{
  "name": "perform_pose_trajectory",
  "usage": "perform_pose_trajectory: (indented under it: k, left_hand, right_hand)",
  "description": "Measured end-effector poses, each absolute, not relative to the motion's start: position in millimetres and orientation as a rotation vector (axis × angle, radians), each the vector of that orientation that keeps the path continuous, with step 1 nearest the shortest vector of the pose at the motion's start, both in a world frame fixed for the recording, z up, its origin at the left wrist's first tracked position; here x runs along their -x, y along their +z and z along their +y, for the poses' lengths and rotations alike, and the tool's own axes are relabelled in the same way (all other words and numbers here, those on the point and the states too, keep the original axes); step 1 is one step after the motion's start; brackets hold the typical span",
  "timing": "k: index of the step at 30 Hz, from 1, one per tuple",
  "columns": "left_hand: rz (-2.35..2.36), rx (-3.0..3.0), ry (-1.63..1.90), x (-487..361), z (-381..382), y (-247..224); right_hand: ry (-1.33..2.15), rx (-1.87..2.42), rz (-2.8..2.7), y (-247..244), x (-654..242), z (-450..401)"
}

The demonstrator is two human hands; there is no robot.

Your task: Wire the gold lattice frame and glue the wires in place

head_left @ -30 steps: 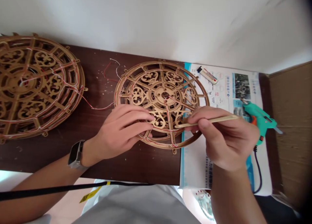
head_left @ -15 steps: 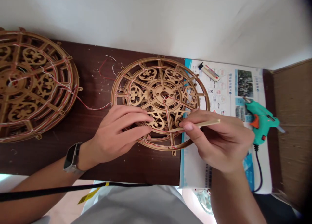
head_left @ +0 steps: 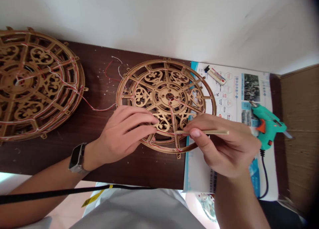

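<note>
A round gold-brown openwork frame (head_left: pixel 163 95) with scrollwork lies on the table, apparently on top of others like it. Red and white wire (head_left: pixel 171 117) runs along one spoke and in its ring. My left hand (head_left: pixel 122 136) grips the frame's near-left rim, its fingers curled over the ring and some fingertips hidden. Between thumb and fingers, my right hand (head_left: pixel 219 146) pinches a thin pale stick (head_left: pixel 216 132). The stick lies nearly level, and its pointed tip touches the wired ring beside the near spoke.
On the left, more wired round frames (head_left: pixel 45 107) are stacked, joined to this one by a wire (head_left: pixel 99 110). A teal glue gun (head_left: pixel 270 124) lies on a printed sheet (head_left: pixel 199 176) at right, near a small white tube-like item (head_left: pixel 216 75). Wire scraps (head_left: pixel 109 69) litter the dark table (head_left: pixel 154 176).
The stick's rear end has dropped, so it now lies more level, with its tip at about the same place. My left hand keeps its hold. The whole view has shifted slightly.
</note>
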State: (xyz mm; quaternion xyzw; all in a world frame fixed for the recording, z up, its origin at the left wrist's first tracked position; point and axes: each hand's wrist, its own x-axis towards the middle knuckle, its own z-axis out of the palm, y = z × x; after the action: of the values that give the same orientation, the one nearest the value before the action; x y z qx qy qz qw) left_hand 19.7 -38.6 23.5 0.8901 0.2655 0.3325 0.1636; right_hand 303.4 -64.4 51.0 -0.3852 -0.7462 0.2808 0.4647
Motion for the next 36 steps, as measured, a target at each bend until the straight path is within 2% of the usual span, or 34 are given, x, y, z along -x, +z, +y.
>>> perform_pose_trajectory:
  k: [26, 36]
  left_hand:
    - [0.777, -2.526, 0.959, -20.1, -39.6, 19.3]
    - [0.762, -2.544, 0.998, -21.1, -39.1, 14.5]
  right_hand:
    - [0.658, 0.967, -1.843, 52.5, -300.1, -65.1]
    - [0.522, 0.743, -2.184, 57.0, -298.0, -61.7]
